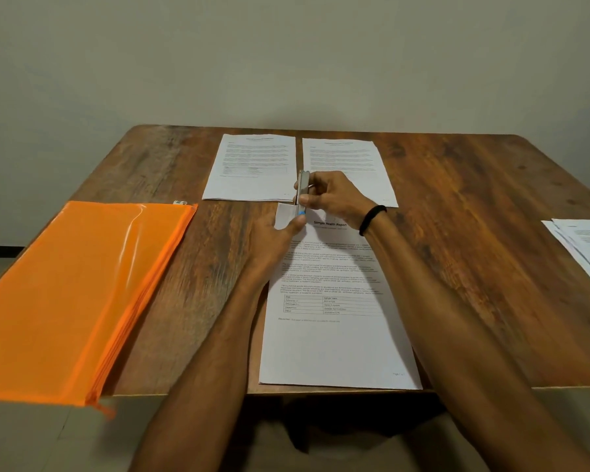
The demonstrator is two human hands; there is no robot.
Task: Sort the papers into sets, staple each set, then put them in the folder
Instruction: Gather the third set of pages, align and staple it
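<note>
Orange zip folder [82, 284] well left of left hand [276, 240], which pinches the top-left corner of the Sample Health Report set [338, 335]; right hand [334, 199] grips stapler [302, 190] there, so square the sheets, seat the corner deep, squeeze once.

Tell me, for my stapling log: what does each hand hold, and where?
Right hand grips the stapler along its side; left hand pinches the top-left corner of the Sample Health Report set.

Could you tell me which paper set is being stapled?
The near central set headed Sample Health Report: the right hand holds the stapler on its top-left corner, which the left hand pinches.
</note>
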